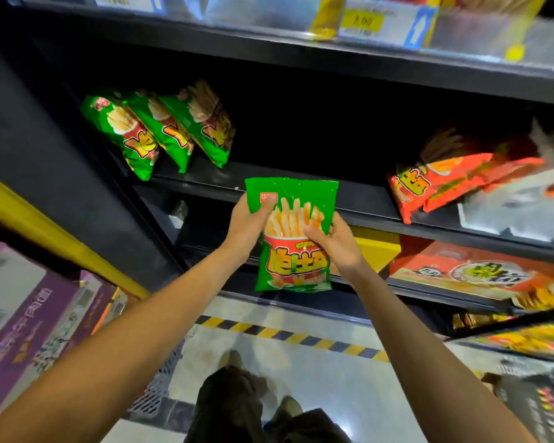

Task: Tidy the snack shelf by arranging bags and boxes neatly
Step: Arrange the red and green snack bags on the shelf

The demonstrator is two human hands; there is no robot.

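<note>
A person stands before a dark snack shelf (301,183), looking down along two bare forearms. Both hands hold one green bag of fries (293,235) upright in the air, just in front of the shelf's front edge and roughly at its middle. The left hand (248,227) grips the bag's upper left side, its fingers (266,208) clamped over the front near the top corner. The right hand (338,243) grips the right side lower down, its thumb pressed on the printed fries and the other fingers wrapped behind. On the shelf to the left, three matching green bags (159,129) stand in a leaning row, overlapping one another. To the right on the same shelf lie orange bags (442,183), tipped forward over the edge and blurred. A lower shelf holds an orange box (474,270). Purple boxes (32,327) sit at far left. Below, the floor (301,362) carries a yellow and black striped strip (288,335), and the person's shoes show.
</note>
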